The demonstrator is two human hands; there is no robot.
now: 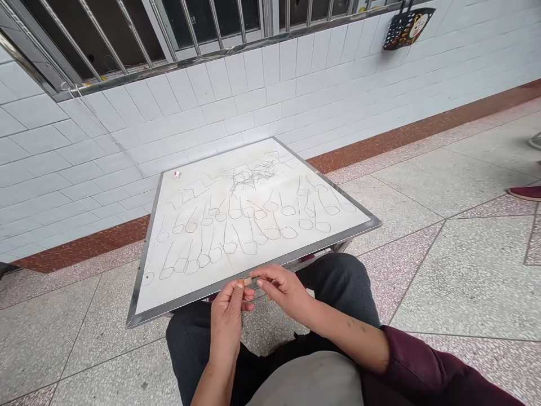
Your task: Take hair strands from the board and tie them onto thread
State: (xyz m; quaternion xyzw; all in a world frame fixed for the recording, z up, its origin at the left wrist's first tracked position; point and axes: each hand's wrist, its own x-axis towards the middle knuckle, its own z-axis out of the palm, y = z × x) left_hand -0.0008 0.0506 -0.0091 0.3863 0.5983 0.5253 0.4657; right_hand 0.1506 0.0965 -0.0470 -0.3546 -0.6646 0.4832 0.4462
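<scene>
Just off the near edge of the white table, my left hand (231, 301) pinches a small tan piece (247, 281) between thumb and forefinger. My right hand (282, 288) is close on its right side, thumb and forefinger near the piece's end; whether they grip anything thin is too small to tell. On the white tabletop (203, 194) lie many dark looped wires or cords in rows, each with a round loop toward me. Behind them is a tangled heap of thin dark strands (253, 175).
A small red and white item (177, 175) sits at the table's far left corner. Beyond the table stands a white tiled wall (253, 96) with barred windows. A dark patterned bag (408, 28) hangs at upper right. Another person's shoe (524, 193) shows at the right edge.
</scene>
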